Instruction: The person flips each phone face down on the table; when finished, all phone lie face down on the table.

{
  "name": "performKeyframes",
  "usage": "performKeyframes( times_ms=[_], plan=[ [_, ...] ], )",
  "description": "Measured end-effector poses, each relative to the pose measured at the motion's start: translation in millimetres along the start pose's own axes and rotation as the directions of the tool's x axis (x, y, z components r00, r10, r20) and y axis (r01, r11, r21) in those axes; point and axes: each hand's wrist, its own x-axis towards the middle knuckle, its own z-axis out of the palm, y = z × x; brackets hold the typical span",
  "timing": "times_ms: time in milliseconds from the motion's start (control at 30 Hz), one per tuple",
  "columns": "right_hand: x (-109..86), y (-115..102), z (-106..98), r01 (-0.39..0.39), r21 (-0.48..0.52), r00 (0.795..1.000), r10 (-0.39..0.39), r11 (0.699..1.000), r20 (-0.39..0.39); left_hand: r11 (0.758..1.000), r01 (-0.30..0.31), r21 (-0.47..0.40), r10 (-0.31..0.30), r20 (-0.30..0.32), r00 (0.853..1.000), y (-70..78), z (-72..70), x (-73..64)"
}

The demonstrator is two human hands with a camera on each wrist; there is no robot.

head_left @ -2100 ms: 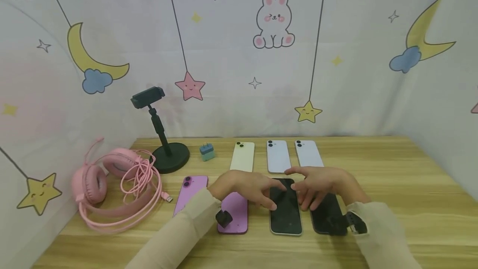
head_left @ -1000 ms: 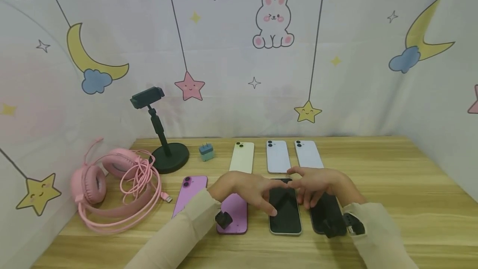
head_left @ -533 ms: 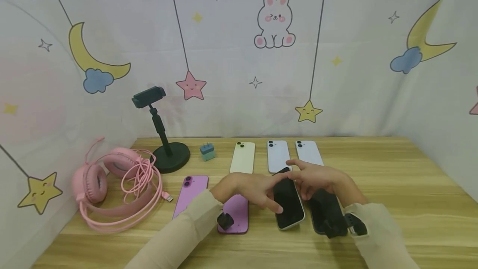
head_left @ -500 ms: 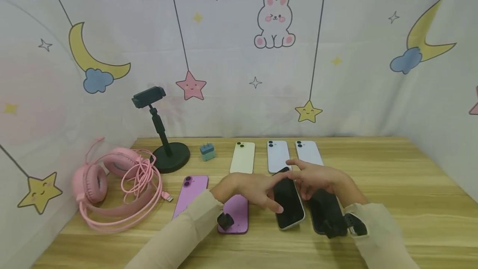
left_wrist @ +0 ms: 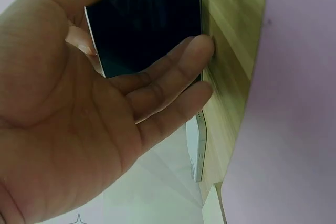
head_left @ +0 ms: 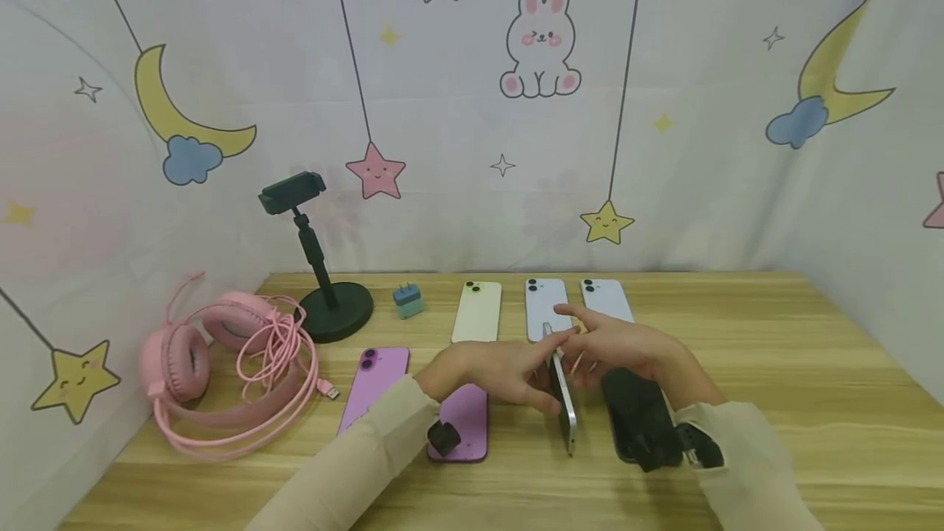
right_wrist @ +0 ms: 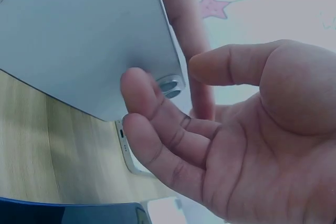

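Note:
A white smartphone (head_left: 566,416) stands on its long edge, dark screen facing left. My left hand (head_left: 497,371) grips it from the left, thumb over the screen side and index finger along the upper edge. The other left fingers spread in front of the screen (left_wrist: 147,19) in the left wrist view. My right hand (head_left: 634,347) holds it from behind near the far end. In the right wrist view, bent right fingertips lie at the pale back (right_wrist: 79,35) beside the camera lenses, thumb close to the left index finger. A dark-screened phone (head_left: 637,412) lies below the right wrist.
Two purple phones (head_left: 378,375) lie left, one partly under the left hand. A pale yellow phone (head_left: 478,311) and two whitish phones (head_left: 544,301) line the back. Pink headphones (head_left: 180,363), a black phone stand (head_left: 332,310) and a blue charger (head_left: 408,301) sit at left.
The phone lay flat with its screen up, then got lifted and turned onto its long edge. Both hands closed in on its far end and rose slightly.

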Motion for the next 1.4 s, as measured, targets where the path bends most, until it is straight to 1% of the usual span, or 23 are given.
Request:
performKeyframes(
  times_ms=[100,200,333,467,567,800,1033,1167,1400],
  plan=[
    [1.1,0.4,0.7,-0.002,-0.004,1.000,0.002,1.000,0.004,0.999,-0.014,0.034,0.014,-0.013,1.000,0.0,-0.9,-0.7],
    [1.7,1.1,1.6,-0.017,-0.019,1.000,0.017,1.000,0.001,0.998,-0.011,0.059,0.013,-0.026,1.000,0.5,-1.7,-2.6],
    [2.2,3.7,3.2,-0.052,-0.045,0.998,0.054,0.998,0.027,0.995,0.000,0.100,0.004,-0.046,0.999,0.5,-3.6,-4.8],
    [3.2,6.6,4.7,-0.073,-0.048,0.996,0.075,0.996,0.055,0.990,-0.015,0.139,0.024,-0.063,0.998,-0.6,-7.0,-5.8],
    [3.5,8.2,4.9,-0.080,-0.033,0.995,0.082,0.996,0.060,0.990,-0.027,0.139,0.036,-0.063,0.997,0.0,-10.3,-7.4],
    [3.8,10.0,5.9,-0.096,0.004,0.993,0.095,0.995,0.070,0.990,-0.003,0.142,0.013,-0.073,0.997,2.2,-14.7,-9.7],
    [4.5,11.9,6.7,-0.092,0.031,0.991,0.089,0.995,0.099,0.993,-0.002,0.122,0.012,-0.079,0.997,2.1,-18.5,-12.5],
    [4.2,11.3,7.2,-0.109,0.044,0.990,0.105,0.993,0.093,0.993,-0.010,0.118,0.018,-0.068,0.998,2.9,-21.3,-14.6],
    [1.6,8.4,5.7,-0.128,0.040,0.989,0.124,0.991,0.075,0.990,-0.019,0.141,0.025,-0.040,0.999,1.0,-24.4,-16.0]
  ],
)
